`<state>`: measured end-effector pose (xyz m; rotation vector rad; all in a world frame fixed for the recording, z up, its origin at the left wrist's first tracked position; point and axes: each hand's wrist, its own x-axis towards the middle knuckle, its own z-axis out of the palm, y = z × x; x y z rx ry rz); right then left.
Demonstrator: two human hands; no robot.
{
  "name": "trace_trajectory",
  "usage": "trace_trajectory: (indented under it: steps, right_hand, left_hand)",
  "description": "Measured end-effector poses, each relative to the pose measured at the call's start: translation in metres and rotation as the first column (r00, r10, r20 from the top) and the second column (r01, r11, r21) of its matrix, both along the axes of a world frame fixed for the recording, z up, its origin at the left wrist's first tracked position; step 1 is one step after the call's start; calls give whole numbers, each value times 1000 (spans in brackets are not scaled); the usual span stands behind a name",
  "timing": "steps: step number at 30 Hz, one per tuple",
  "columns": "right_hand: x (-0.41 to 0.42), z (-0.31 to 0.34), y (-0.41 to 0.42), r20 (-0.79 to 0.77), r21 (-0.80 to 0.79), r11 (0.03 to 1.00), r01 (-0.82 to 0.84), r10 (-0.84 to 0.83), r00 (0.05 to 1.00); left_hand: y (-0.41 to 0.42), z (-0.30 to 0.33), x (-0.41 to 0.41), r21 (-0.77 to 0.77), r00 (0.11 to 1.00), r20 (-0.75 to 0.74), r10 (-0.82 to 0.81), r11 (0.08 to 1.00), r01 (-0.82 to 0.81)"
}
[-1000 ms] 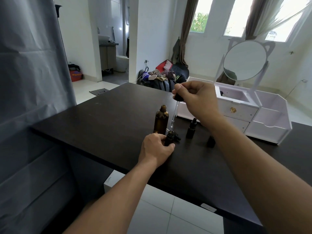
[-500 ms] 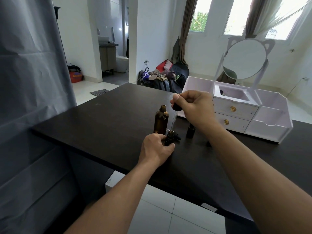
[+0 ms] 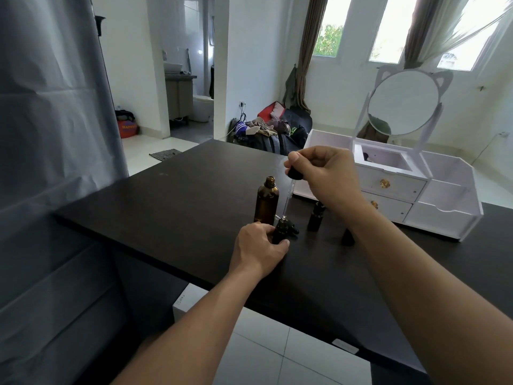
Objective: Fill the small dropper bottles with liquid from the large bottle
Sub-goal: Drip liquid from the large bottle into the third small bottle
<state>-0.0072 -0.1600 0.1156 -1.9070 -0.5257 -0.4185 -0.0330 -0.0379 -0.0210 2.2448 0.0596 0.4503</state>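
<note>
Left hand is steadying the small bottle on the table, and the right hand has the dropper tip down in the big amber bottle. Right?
Not quite. The head view shows the dropper in the right hand with its tip at the mouth of the small bottle that the left hand steadies on the table, not in the big amber bottle, which stands open just beside it.

— What are the hands doing?
— The left hand grips a small dropper bottle standing on the dark desk. The right hand pinches a dropper, tip at that bottle's mouth.
— And the large bottle?
— Uncapped, upright, just behind the left hand.
</note>
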Motion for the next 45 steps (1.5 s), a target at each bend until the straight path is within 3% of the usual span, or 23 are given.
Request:
trace_trajectory:
  steps: [9,18,26,31,45]
  right_hand:
    - [16,40,18,128,181,982,58,-82,988]
    - [43,28,38,95,98,991,93,-103,990]
    - [47,-5,47,-26,-21,997,79,-80,996]
    - [48,-17,49,-93,-19,998,66,-67,993]
    - [49,-26,50,-88,-22,996,87,-89,992]
  left_hand:
    - [0,0,-2,-5,1000,17,-14,1000,14]
    - [-2,0,-3,-10,1000,11,-11,1000,11]
    - [-2,3,-2,37,999,-35,32,999,-31]
    - [-2,4,-3,32,998,-49,47,998,-45]
    - [-2,7,-5,-14,995,-96,38,999,-40]
